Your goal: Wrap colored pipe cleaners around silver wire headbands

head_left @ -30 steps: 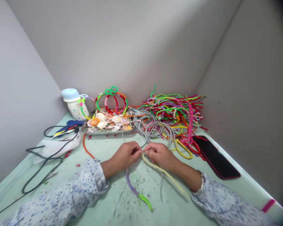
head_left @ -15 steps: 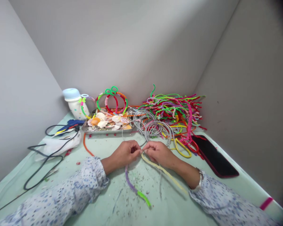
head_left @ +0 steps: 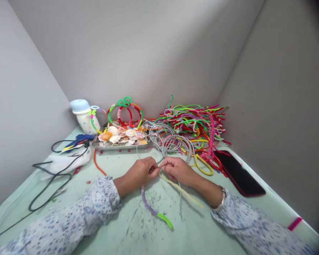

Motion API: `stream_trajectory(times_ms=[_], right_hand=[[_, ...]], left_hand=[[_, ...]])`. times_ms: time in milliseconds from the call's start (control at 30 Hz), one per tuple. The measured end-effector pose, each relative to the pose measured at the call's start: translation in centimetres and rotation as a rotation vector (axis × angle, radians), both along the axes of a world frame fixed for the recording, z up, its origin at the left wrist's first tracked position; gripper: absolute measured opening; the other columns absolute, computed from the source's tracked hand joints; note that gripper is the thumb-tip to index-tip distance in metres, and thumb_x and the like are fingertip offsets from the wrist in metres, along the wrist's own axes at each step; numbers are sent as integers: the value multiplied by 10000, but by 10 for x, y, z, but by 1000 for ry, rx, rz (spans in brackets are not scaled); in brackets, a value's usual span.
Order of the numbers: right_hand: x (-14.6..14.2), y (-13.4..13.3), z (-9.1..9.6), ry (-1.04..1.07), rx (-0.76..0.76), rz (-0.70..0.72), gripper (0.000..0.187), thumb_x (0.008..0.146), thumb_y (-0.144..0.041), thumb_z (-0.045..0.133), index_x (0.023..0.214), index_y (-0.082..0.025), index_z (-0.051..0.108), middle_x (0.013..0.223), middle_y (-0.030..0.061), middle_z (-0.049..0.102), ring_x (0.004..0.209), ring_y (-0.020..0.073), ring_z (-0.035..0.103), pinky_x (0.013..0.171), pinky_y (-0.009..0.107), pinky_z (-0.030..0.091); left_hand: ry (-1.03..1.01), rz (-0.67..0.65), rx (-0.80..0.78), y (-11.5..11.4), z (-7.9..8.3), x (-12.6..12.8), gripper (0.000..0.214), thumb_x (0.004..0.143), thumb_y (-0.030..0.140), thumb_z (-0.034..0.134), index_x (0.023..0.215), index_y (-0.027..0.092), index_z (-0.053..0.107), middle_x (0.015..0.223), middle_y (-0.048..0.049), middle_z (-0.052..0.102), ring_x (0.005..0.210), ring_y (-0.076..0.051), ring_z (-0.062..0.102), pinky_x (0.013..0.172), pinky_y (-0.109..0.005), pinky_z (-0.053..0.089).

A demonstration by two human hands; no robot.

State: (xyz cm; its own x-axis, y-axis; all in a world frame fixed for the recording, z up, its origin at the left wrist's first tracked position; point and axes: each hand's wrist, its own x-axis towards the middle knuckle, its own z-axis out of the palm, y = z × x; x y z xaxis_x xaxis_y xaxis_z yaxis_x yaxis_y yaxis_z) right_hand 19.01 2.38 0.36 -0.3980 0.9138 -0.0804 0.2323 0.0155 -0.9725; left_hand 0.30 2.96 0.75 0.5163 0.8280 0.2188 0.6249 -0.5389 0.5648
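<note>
My left hand (head_left: 145, 170) is closed in a pinch near the middle of the table. From under it hangs a strip wound in purple and bright green pipe cleaner (head_left: 149, 208), curving toward me. My right hand (head_left: 177, 170) meets it fingertip to fingertip, also pinched. A pale yellow pipe cleaner (head_left: 183, 191) runs from the right fingertips down to the right, its far end loose. A thin grey wire (head_left: 180, 203) drops below the right hand. Exactly where wire and pipe cleaner meet is hidden by the fingers.
Behind the hands lie coiled grey wire (head_left: 179, 141), a metal tray (head_left: 117, 148) of shells, finished pipe-cleaner hoops (head_left: 142, 115) and a heap of pipe cleaners (head_left: 194, 122). A phone (head_left: 240, 173) lies right; a bottle (head_left: 87, 122) and black cable (head_left: 66, 177) are left.
The loose end of the yellow pipe cleaner has shifted up and left. The green tip has swung slightly right and up. Both hands keep their pinch in nearly the same place.
</note>
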Motion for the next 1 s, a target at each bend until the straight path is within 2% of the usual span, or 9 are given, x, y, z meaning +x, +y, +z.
stream_trajectory(times_ms=[267,500,667,1000], right_hand=[[2,-1,-6,21,13,2,96,755,-177,528,794,-150,612,431,-86,471,359,61,368,382,174,280],[0,-2,-6,-8,-8,-14,85,772,-186,536,803,-161,612,449,-79,459,386,64,379,388,165,279],[-1,0,-11,26,-34,-6,75,774,-203,544,804,-173,606,441,-86,447,381,66,350,383,171,267],[-1,1,-8,63,-58,-50,97,780,-213,527,825,-163,596,434,-91,457,371,64,347,394,179,275]], left_hand=[[-26,5,-1,-7,-1,-2,86,810,209,555,785,155,617,694,-10,606,599,-124,511,548,-213,359],[-6,29,24,-8,-4,-1,75,788,152,527,777,166,600,718,-17,605,615,-130,529,570,-221,375],[34,34,116,-5,-11,0,93,744,100,516,736,170,576,696,-10,580,580,-119,502,552,-219,348],[-178,52,-156,-4,-3,-5,91,792,194,545,846,163,611,699,0,597,613,-129,510,547,-212,370]])
